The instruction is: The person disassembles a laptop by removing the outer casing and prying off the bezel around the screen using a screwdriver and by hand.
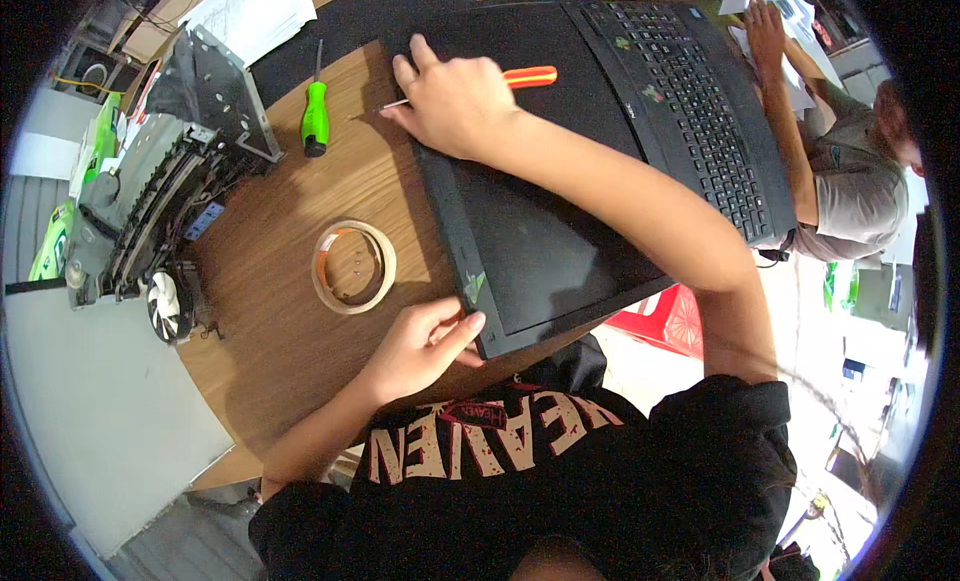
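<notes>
A black laptop lies opened out flat, its screen half towards me on the left and its keyboard on the right. At the near left corner of the screen frame, my left hand grips the edge between thumb and fingers. My right hand rests over the frame's far left part, with some fingers stretched to the edge. Under its palm runs a screwdriver with an orange handle; the thin shaft shows past the thumb, tip near the frame edge. The palm hides the middle of the screwdriver.
A tape roll with small screws inside its ring lies on the wooden table. Beyond it is a green screwdriver. A dismantled machine frame with a small fan stands left. Another person sits at the right.
</notes>
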Action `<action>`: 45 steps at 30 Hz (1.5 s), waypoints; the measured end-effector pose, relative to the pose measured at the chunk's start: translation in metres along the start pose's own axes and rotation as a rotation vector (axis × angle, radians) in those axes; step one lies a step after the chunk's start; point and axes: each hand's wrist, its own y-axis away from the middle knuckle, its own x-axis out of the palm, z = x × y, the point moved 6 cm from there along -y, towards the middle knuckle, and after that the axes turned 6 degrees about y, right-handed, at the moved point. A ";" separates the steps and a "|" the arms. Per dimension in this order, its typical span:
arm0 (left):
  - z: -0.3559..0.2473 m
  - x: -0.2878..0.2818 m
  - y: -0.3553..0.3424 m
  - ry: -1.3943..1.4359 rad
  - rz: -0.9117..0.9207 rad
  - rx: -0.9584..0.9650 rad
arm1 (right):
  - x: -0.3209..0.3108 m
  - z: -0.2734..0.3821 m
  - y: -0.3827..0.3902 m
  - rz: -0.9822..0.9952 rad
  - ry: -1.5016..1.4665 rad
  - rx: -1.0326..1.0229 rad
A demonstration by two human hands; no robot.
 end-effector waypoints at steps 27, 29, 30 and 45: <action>-0.031 -0.011 -0.001 -0.691 -0.248 0.331 | -0.010 -0.183 0.143 0.120 0.180 0.212; -0.025 -0.011 0.003 -0.652 -0.267 0.338 | -0.009 -0.181 0.148 0.087 0.181 0.231; -0.024 -0.009 0.006 -0.625 -0.276 0.363 | -0.010 -0.179 0.150 0.070 0.181 0.240; -0.027 0.000 0.026 -0.581 -0.309 0.581 | -0.108 -0.059 0.156 -0.491 -1.377 0.117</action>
